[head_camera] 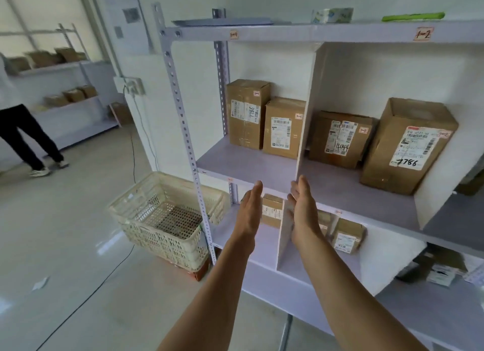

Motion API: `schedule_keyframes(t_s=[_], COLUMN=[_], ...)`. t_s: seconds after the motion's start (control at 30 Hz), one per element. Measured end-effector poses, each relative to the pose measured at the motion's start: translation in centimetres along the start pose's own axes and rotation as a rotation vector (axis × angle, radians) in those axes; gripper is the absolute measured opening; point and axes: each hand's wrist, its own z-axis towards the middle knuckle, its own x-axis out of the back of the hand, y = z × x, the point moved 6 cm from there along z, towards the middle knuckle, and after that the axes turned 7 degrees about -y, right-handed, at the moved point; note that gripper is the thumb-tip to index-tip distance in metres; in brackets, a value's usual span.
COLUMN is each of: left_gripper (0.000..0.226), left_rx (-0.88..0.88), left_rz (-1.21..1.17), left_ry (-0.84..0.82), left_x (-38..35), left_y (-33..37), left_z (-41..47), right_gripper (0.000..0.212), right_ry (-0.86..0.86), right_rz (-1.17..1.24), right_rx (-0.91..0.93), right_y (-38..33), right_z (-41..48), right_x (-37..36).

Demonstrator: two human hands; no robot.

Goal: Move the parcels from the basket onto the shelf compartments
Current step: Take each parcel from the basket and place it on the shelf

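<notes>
Both hands are raised in front of the shelf (pixel 248 164), just below the front edge of its white divider (pixel 306 115). The left hand (pixel 250 209) is a little to the left of that edge and the right hand (pixel 303 209) almost straight under it, with the palms turned toward each other. Each grip is fully open, fingers straight and close together, and holds nothing. Left of the divider the tall parcel (pixel 247 115) stands upright at the back, with the shorter parcel (pixel 282 128) just beside the divider. Right of the divider sits the parcel marked 4044 (pixel 340 138), slightly tilted, and beyond it the large parcel (pixel 406 146). All four lie above and beyond the fingertips, apart from both hands. One level below the divider, a small parcel (pixel 272 210) shows in the gap between the two hands. The basket (pixel 167 246) stands on the floor well below and to the left of the divider, apart from the left hand, its perforated bottom in plain view.
</notes>
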Motion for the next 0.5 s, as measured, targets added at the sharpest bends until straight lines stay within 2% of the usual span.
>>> schedule_keyframes(t_s=[0.23,0.5], left_gripper=[0.058,0.061], left_rx=[-0.007,0.058], left_rz=[-0.003,0.002], left_ry=[0.127,0.159], left_x=[10.0,26.5], left_y=[0.1,-0.9], left_z=[-0.7,2.0], right_gripper=[0.064,0.060], right_ry=[-0.132,-0.209], right_rz=[-0.014,0.005], right_rx=[-0.021,-0.068], right_y=[2.5,7.7], right_z=[-1.0,1.4], right_x=[-10.0,-25.5])
